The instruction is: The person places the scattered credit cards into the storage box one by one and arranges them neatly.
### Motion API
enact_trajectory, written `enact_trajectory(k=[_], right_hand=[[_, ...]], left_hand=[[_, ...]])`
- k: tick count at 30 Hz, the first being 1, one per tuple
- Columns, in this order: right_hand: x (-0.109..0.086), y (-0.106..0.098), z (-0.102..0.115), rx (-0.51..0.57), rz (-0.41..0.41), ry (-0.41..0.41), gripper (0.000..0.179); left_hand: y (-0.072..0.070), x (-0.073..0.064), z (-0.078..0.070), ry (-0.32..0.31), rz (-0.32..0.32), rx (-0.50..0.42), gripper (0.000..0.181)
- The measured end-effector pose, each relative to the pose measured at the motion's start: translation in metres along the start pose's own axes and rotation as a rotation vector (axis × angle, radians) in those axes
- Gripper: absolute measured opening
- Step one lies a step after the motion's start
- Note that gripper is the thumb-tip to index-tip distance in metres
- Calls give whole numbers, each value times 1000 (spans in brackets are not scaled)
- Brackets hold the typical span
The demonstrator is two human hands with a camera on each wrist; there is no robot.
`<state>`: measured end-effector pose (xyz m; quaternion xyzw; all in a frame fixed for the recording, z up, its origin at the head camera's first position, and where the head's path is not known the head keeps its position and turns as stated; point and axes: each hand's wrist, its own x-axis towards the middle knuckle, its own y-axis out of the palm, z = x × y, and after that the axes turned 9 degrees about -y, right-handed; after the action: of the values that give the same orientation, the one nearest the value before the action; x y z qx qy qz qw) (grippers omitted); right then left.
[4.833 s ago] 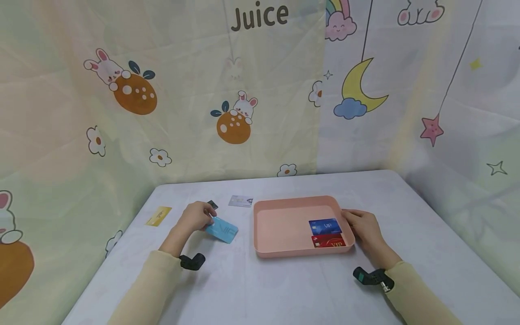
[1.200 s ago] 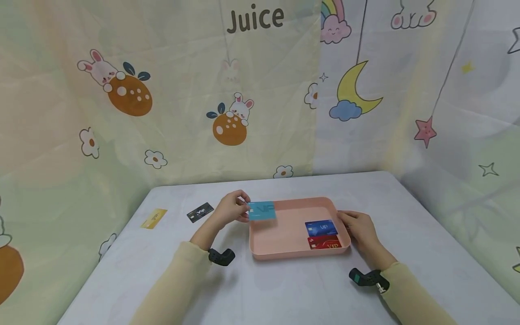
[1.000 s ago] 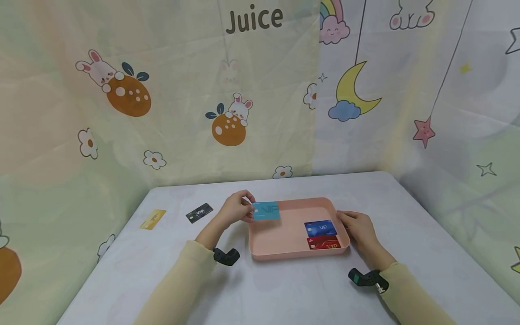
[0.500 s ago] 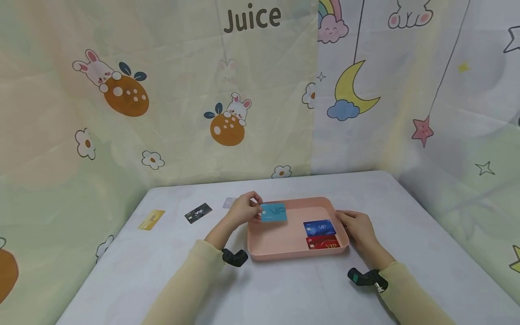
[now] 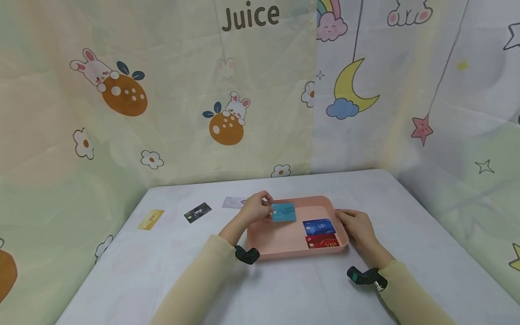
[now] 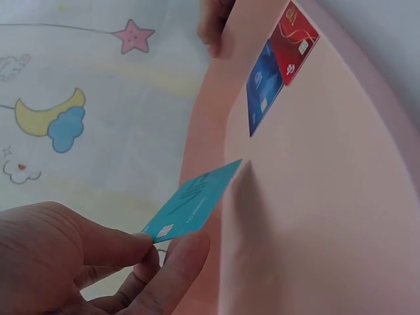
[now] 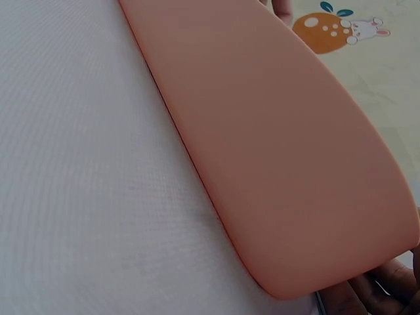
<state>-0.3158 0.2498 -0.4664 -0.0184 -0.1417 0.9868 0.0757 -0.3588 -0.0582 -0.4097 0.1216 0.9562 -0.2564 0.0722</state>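
Observation:
My left hand (image 5: 256,208) pinches a light-blue VIP card (image 5: 284,212) by its left end, between thumb and fingers. The card hangs over the back of a pink tray (image 5: 280,243), and the left wrist view shows its shadow on the tray floor. Inside the tray at the right lie a dark-blue VIP card (image 5: 318,227) and, just in front of it, a red VIP card (image 5: 322,241). At the tray's right wall, my right hand (image 5: 359,224) holds the edge; in the right wrist view its fingers (image 7: 387,289) are partly hidden behind the tray's end.
Left of the tray, a black VIP card (image 5: 197,212) and a gold card (image 5: 151,220) lie on the white table (image 5: 300,293). A silvery card (image 5: 233,202) lies behind my left hand, partly covered. Printed curtains (image 5: 170,90) stand around the table's back and sides.
My left hand took the light-blue card from near the black card, carried it right past the tray's left wall, and is now farther over the tray. The right hand stays at the tray.

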Motion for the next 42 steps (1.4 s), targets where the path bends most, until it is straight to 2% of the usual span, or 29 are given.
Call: enact_trajectory(k=[8,13,17,19,30,42], right_hand=[[0,0,2,-4,-1,-4,59],[0,-1,1,-3,-10,-4,57],[0,-1,1,-4,-11,-1,58],[0,-1,0,-1,-8,4,58],[0,0,3,1,-5,17,59],[0,0,2,25,-9,18,58]], left_hand=[[9,4,-4,3,-8,27,19],[16,7,-7,-7,-32,97,18],[24,9,-10,-22,-26,84,18],[28,10,-11,-25,-16,48,19],[44,12,-19,-11,-40,61,14],[65,25,-27,-39,-97,167,9]])
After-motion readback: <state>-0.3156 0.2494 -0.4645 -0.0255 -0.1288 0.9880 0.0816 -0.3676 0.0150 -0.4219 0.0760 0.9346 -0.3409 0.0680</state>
